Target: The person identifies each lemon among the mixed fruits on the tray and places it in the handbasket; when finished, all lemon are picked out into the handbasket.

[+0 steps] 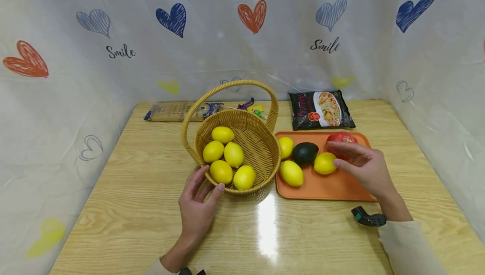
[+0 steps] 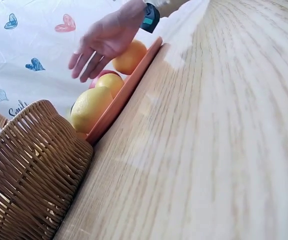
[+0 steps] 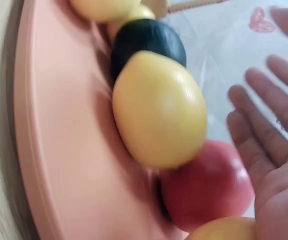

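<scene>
A wicker basket (image 1: 265,178) with a tall handle holds several lemons (image 1: 233,154). My left hand (image 1: 198,209) is at the basket's near left rim, fingertips and thumb tip touching its outer edge. To the right lies an orange tray (image 1: 326,188) with lemons (image 1: 291,173), a dark avocado (image 1: 305,153) and a red round fruit (image 1: 341,138). Over the tray's right side hovers my right hand (image 1: 365,167), fingers extended and holding nothing, its thumb close to a lemon (image 1: 324,163). An orange (image 2: 130,57), hidden in the head view, shows beneath that hand in the left wrist view.
Behind the tray lies a black noodle packet (image 1: 322,110). A long pasta packet (image 1: 174,111) and small wrapped candies (image 1: 250,107) lie behind the basket. A printed cloth (image 1: 212,43) closes off the table's back and sides.
</scene>
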`<act>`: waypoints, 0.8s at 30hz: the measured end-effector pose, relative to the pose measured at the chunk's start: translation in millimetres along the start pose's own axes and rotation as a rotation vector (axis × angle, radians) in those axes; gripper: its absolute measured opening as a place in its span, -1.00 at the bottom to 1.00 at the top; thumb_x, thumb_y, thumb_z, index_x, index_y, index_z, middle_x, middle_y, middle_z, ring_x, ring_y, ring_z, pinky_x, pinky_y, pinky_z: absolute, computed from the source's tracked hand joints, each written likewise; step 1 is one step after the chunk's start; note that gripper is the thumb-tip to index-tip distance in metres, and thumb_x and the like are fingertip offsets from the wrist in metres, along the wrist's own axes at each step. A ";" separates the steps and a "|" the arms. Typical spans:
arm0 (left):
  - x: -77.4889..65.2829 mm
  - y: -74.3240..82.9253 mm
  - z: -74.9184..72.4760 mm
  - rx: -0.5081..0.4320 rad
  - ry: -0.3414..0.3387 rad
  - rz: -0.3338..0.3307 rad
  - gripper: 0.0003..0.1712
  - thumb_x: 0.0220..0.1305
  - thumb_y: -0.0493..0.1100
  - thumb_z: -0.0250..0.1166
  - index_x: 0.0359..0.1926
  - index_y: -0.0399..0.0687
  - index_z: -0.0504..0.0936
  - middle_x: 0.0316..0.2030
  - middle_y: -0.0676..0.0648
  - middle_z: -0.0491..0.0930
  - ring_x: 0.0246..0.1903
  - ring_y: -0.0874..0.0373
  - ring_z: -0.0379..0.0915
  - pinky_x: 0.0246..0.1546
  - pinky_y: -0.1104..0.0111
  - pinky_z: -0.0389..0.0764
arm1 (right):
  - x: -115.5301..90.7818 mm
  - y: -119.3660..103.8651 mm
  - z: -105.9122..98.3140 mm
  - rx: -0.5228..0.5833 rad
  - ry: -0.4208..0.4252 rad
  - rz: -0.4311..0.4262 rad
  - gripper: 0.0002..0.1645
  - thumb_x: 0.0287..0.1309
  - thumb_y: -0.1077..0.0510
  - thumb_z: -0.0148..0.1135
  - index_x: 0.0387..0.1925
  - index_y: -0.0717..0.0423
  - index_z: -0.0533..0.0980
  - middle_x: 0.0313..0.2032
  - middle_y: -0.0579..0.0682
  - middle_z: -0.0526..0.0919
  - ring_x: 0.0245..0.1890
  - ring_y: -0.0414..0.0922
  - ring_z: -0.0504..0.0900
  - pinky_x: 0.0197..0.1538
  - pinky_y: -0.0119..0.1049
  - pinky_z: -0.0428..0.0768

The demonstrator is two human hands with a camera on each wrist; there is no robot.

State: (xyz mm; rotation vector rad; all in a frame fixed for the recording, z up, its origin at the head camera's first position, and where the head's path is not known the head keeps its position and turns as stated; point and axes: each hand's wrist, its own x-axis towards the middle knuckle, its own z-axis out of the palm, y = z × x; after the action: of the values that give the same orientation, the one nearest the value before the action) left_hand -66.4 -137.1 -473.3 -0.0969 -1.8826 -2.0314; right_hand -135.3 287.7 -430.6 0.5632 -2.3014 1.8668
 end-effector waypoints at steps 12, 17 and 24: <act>0.0 1.3 -1.8 -0.003 0.006 -0.005 -0.32 0.13 -0.50 0.42 0.30 -0.36 0.45 0.43 -0.25 0.22 0.36 -0.26 0.29 0.18 0.29 0.66 | -2.6 5.6 -0.9 -0.617 -0.177 0.065 -0.44 0.02 0.29 0.52 0.03 -0.28 0.68 0.05 -0.31 0.70 0.09 -0.45 0.47 -0.32 -0.49 0.43; -0.4 1.8 -2.4 -0.001 0.013 -0.001 -0.32 0.13 -0.50 0.42 0.30 -0.37 0.46 0.42 -0.25 0.23 0.36 -0.25 0.30 0.18 0.28 0.66 | -0.7 6.2 0.7 -0.625 -0.304 0.121 -0.38 0.08 0.12 0.53 0.18 -0.37 0.58 0.12 -0.37 0.63 0.09 -0.34 0.52 0.08 -0.59 0.58; -0.5 0.6 -1.2 -0.001 0.005 -0.001 -0.33 0.14 -0.48 0.42 0.30 -0.31 0.48 0.42 -0.24 0.23 0.35 -0.25 0.29 0.19 0.26 0.65 | 0.4 -7.8 1.4 -0.366 -0.370 0.125 -0.46 0.17 0.09 0.47 0.19 -0.23 0.57 0.12 -0.24 0.64 0.05 -0.25 0.64 0.10 -0.49 0.67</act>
State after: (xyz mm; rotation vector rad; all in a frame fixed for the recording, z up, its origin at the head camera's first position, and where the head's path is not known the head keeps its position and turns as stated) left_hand -65.6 -138.2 -473.0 -0.0914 -1.8787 -2.0318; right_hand -132.7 285.0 -423.6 0.7778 -2.8856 1.4202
